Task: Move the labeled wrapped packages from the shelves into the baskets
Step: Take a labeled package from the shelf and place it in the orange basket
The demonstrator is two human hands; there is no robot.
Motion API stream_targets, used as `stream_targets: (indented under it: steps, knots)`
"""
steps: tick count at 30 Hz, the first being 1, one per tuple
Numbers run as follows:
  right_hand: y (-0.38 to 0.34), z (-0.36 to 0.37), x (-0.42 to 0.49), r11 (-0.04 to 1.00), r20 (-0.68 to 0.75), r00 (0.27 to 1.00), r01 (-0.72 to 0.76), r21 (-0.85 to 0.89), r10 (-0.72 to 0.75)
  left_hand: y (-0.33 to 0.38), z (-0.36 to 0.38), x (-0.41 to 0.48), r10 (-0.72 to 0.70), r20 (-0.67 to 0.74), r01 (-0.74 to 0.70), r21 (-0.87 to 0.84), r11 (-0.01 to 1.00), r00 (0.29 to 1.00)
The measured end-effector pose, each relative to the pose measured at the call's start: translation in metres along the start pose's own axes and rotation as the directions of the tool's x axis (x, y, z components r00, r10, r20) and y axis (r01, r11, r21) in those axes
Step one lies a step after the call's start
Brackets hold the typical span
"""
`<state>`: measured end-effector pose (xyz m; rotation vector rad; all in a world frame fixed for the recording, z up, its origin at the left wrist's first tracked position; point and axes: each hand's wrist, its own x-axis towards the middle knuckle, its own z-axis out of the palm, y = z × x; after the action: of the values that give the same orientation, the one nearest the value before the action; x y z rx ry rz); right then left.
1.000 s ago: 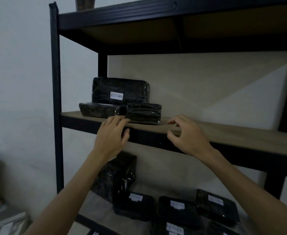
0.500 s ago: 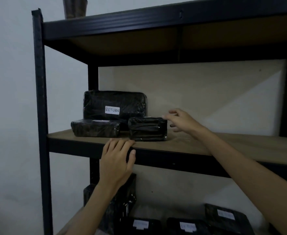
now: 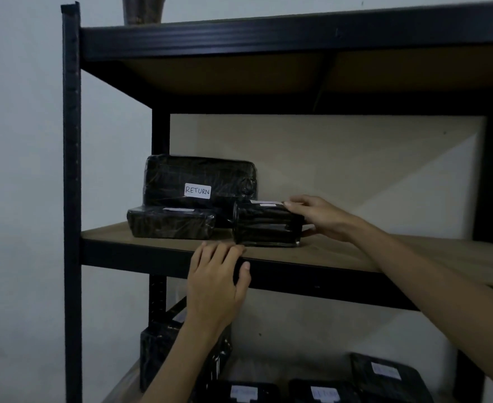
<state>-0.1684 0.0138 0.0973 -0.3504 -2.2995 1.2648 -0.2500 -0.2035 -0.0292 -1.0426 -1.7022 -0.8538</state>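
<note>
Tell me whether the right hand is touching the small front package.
Touching. Head view: the right hand curls its fingers over the right end of the small front package.

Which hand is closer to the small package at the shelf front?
Right. The right hand grips the small package at its right end; the left hand rests on the shelf edge just below its left corner.
</note>
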Motion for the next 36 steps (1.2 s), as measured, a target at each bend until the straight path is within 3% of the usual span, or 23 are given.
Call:
stream_targets:
  steps: [4, 10, 15, 25, 31, 36]
  knots:
    - [0.003, -0.002, -0.012, 0.998, -0.052, 0.997, 0.056, 0.022, -0.054, 0.000, 0.003, -0.002, -0.001, -0.014, 0.001, 0.008, 1.000, 1.000]
    - [0.006, -0.002, -0.030, 0.995, -0.028, 0.998, 0.062, -0.080, -0.064, 0.002, 0.003, -0.002, -0.005, -0.042, 0.005, 0.016, 1.000, 0.999]
    - [0.001, 0.007, -0.031, 0.995, -0.110, 0.994, 0.034, 0.090, -0.024, 0.002, 0.003, -0.002, -0.011, -0.038, 0.011, 0.018, 1.000, 0.999]
    - [-0.006, 0.028, -0.045, 0.943, -0.347, 0.921, 0.258, 0.208, -0.176, 0.002, -0.003, 0.002, 0.005, -0.035, -0.004, 0.019, 1.000, 0.999]
    - [-0.003, 0.022, -0.057, 0.956, -0.335, 0.896, 0.254, -0.149, -0.290, 0.004, -0.011, 0.013, -0.024, 0.032, 0.022, 0.052, 0.998, 0.999]
    - [-0.004, 0.019, -0.068, 0.956, -0.322, 0.901, 0.259, -0.138, -0.291, 0.007, -0.015, 0.013, -0.051, 0.100, 0.046, 0.048, 0.998, 0.994]
